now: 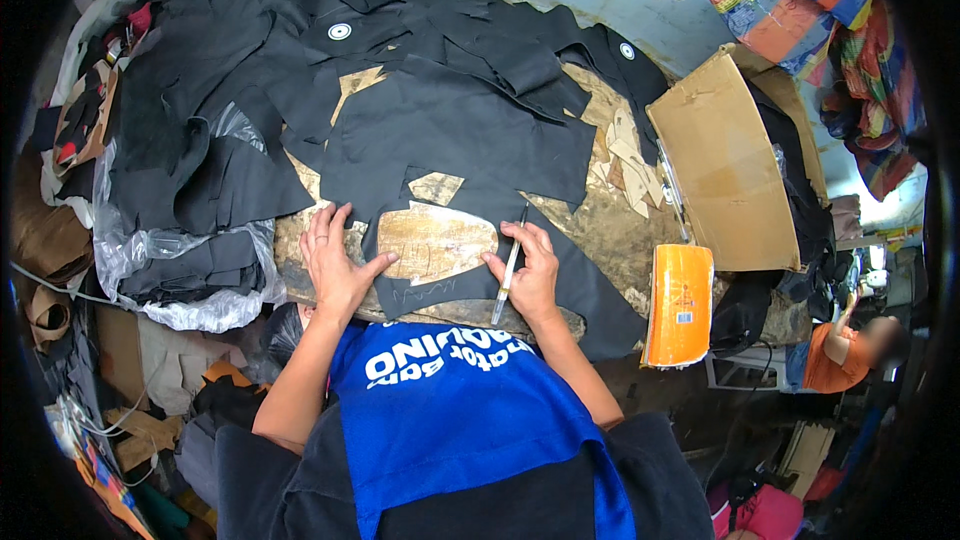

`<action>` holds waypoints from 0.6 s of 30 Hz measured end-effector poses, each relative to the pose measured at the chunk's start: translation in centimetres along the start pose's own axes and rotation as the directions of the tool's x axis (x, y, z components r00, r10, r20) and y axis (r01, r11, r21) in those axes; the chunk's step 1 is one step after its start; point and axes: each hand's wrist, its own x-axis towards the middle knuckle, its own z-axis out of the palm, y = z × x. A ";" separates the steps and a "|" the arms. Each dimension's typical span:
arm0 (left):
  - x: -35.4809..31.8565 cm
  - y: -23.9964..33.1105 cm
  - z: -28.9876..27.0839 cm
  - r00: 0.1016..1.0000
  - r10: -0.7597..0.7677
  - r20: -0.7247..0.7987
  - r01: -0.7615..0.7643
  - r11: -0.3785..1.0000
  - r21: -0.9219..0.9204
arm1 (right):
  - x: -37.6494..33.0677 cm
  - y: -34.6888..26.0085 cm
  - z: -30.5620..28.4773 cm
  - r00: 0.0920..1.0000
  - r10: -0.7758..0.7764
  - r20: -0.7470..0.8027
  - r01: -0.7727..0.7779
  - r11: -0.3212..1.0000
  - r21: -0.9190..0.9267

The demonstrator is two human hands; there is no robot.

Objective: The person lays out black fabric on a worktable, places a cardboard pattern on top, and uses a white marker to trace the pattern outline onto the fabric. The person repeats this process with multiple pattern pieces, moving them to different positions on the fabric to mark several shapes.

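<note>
Two hands are working at the near edge of the bench. The left hand (335, 260) is lying flat with fingers spread, gripping nothing, pressing the black leather sheet (470, 140) beside the oval cut-out (440, 240). The right hand (530, 265) is pinching a silver pen (510, 265), its long axis running near to far, tip pointing away at the cut-out's right end. Farther off, a cardboard box (725, 175) is leaning right of the sheet.
</note>
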 end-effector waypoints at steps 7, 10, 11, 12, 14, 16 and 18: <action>-0.1 -0.1 0.0 0.999 0.023 -0.028 -0.022 0.999 0.033 | -0.1 0.0 0.2 0.999 0.022 -0.035 -0.021 1.000 0.009; -0.1 -0.1 0.0 1.000 0.022 -0.020 -0.022 0.999 0.028 | -0.1 0.0 0.2 0.999 0.020 -0.034 -0.021 1.000 -0.010; -0.1 -0.1 0.0 0.999 0.031 -0.029 -0.030 0.999 0.026 | -0.1 0.0 0.2 0.999 0.020 -0.038 -0.021 1.000 -0.011; -0.1 -0.1 0.0 0.999 0.024 -0.021 -0.024 0.999 0.024 | -0.1 0.0 0.2 0.999 0.030 -0.041 -0.030 1.000 -0.003; -0.1 -0.1 0.0 0.999 0.032 -0.031 -0.031 0.999 0.032 | -0.1 0.0 0.2 0.998 0.048 -0.044 -0.047 0.999 0.014; -0.1 -0.1 0.0 0.999 0.035 -0.031 -0.034 0.999 0.025 | -0.1 -0.1 0.2 0.997 0.055 -0.048 -0.054 0.998 0.016; -0.1 -0.1 0.0 0.999 0.042 -0.031 -0.041 0.999 0.024 | -0.1 -0.1 0.2 0.998 0.053 -0.047 -0.052 0.999 0.013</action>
